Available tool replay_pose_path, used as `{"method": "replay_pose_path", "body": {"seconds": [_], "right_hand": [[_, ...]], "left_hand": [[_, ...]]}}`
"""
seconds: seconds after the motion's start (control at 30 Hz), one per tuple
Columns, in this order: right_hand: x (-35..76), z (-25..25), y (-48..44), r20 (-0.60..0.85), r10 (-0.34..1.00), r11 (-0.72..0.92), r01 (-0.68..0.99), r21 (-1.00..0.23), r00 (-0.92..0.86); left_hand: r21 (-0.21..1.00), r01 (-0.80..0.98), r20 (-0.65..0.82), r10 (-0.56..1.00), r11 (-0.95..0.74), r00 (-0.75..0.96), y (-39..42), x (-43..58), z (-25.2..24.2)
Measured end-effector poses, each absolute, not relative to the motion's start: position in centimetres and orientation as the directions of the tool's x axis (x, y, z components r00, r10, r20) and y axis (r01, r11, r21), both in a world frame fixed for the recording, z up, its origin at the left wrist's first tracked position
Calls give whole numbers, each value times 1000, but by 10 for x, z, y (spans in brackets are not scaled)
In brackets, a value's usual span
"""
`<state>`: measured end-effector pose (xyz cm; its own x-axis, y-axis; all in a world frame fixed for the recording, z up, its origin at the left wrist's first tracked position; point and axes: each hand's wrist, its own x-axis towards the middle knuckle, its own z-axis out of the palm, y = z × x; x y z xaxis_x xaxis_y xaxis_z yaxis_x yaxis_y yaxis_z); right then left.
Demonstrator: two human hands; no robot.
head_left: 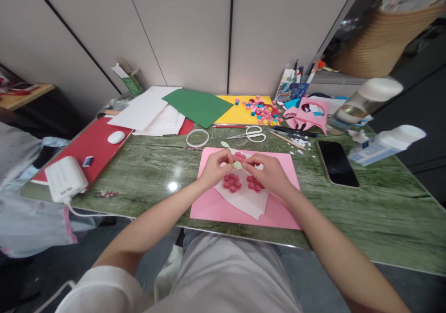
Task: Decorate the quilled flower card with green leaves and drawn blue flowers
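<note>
A pale green paper leaf [237,165] is pinched between the fingertips of my left hand [218,166] and my right hand [264,169]. Both hands hover over a white sheet [248,203] lying on pink paper [209,208]. On the white sheet are rosy paper-coil flowers: one at the lower left [232,183], another at the lower right [255,184], partly under my right hand, and a third [239,156] behind my fingers. A second green leaf [225,144] shows just beyond my left hand.
White-handled scissors [255,134] and a tape roll [197,138] lie beyond the pink paper. Colourful paper coils [265,112] cover yellow paper [225,116]. A phone [337,163] and two bottles [386,144] [360,103] stand right. A power bank [66,178] sits left.
</note>
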<state>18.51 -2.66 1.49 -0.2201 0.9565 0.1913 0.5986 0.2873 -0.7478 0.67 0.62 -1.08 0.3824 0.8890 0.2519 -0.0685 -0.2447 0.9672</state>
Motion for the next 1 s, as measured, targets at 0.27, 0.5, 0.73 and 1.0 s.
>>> {"method": "replay_pose_path", "body": {"seconds": [0.27, 0.5, 0.73, 1.0], "right_hand": [[188, 11, -23, 180, 936, 339, 634, -695, -303], [189, 11, -23, 184, 930, 355, 643, -679, -319], [189, 11, -22, 184, 915, 388, 654, -650, -360], [189, 10, -23, 179, 914, 387, 652, -652, -363]], "left_hand": [[944, 110, 247, 884, -313, 398, 2, 6, -4], [919, 185, 250, 878, -348, 408, 0, 6, 1], [845, 304, 282, 850, -440, 446, -1, 4, 0], [839, 304, 290, 844, -451, 452, -1, 5, 0]]}}
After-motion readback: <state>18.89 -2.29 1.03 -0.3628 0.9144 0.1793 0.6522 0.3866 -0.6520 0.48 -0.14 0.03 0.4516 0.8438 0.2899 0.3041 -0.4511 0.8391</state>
